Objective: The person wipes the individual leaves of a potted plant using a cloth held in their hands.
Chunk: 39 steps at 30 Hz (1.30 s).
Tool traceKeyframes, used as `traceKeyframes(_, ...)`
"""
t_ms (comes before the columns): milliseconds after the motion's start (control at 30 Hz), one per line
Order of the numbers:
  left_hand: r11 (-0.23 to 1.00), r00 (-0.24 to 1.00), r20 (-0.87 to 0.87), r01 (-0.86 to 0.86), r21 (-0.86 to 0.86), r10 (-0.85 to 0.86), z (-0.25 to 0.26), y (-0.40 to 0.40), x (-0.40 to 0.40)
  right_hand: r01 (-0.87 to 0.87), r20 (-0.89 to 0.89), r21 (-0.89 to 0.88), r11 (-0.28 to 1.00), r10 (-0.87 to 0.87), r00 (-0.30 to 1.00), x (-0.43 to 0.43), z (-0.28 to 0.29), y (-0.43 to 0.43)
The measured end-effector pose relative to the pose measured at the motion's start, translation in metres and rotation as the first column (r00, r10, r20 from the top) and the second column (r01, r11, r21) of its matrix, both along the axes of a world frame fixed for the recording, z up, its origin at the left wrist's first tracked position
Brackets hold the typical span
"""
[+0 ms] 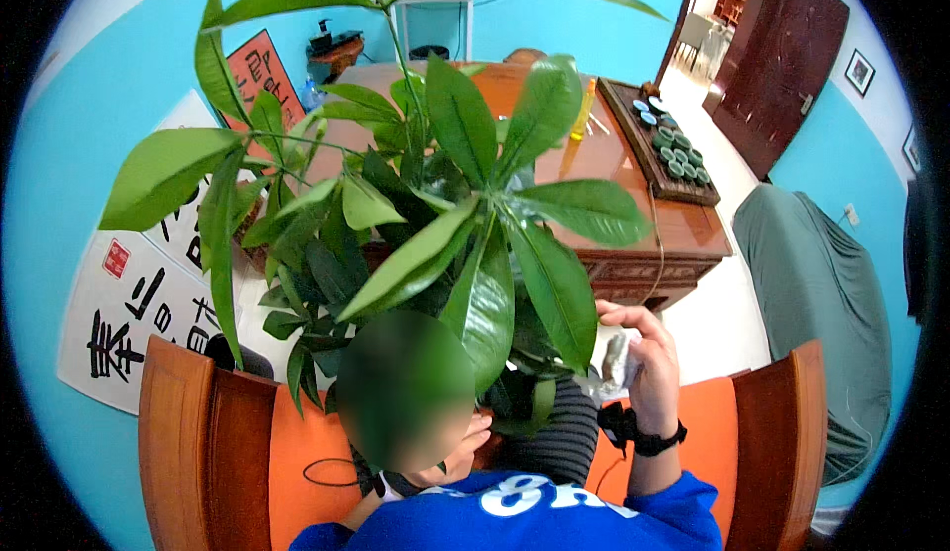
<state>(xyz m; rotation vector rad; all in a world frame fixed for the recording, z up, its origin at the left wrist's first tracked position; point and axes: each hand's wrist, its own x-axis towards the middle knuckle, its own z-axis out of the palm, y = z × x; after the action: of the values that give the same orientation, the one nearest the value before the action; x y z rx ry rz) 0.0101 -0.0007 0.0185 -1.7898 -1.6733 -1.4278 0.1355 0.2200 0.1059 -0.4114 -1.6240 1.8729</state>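
A large leafy potted plant (482, 195) fills the middle of the view, close before me. My right hand (647, 362), with a dark band at the wrist, holds a crumpled whitish wipe or tissue (616, 362) between thumb and fingers beside the tip of a drooping leaf (553, 291). Low among the foliage is my left hand (456, 458), partly hidden by a blurred round patch and leaves; its fingers are bent, and what they touch cannot be made out. The plant's pot is hidden.
Beyond the plant stands a wooden table (542, 232) bearing a tea tray (657, 158) with small green cups and a yellow bottle (583, 109). Calligraphy sheets (111, 313) lean at left. I sit on an orange-cushioned wooden chair (308, 432). A green-covered object (813, 291) stands at right.
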Motion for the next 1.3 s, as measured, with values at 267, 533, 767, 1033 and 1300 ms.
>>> traceKeyframes(267,0.991,0.892,0.445,0.118,-0.067,-0.076,0.017,0.014,0.005,-0.146,0.039,-0.017,0.989,0.146,0.989,0.015,-0.028,-0.042)
traceKeyframes(533,0.951,0.583,0.792,0.309,-0.01,-0.181,0.013,0.011,-0.007,-0.558,0.142,0.258,0.789,0.541,0.829,-0.003,-0.026,-0.076)
traceKeyframes(767,0.874,0.078,0.905,0.305,0.379,-0.419,0.047,0.015,-0.012,-0.426,0.119,0.18,0.887,0.411,0.904,-0.007,-0.034,-0.084)
traceKeyframes(1033,0.841,0.137,0.862,0.336,0.423,-0.488,0.065,0.0,-0.021,0.098,-0.06,-0.644,0.759,-0.178,0.982,0.029,-0.099,-0.067)
traceKeyframes(1300,0.781,-0.004,0.833,0.345,0.52,-0.553,0.058,-0.001,-0.015,0.076,-0.503,-0.495,0.865,-0.358,0.787,0.063,0.001,-0.022)
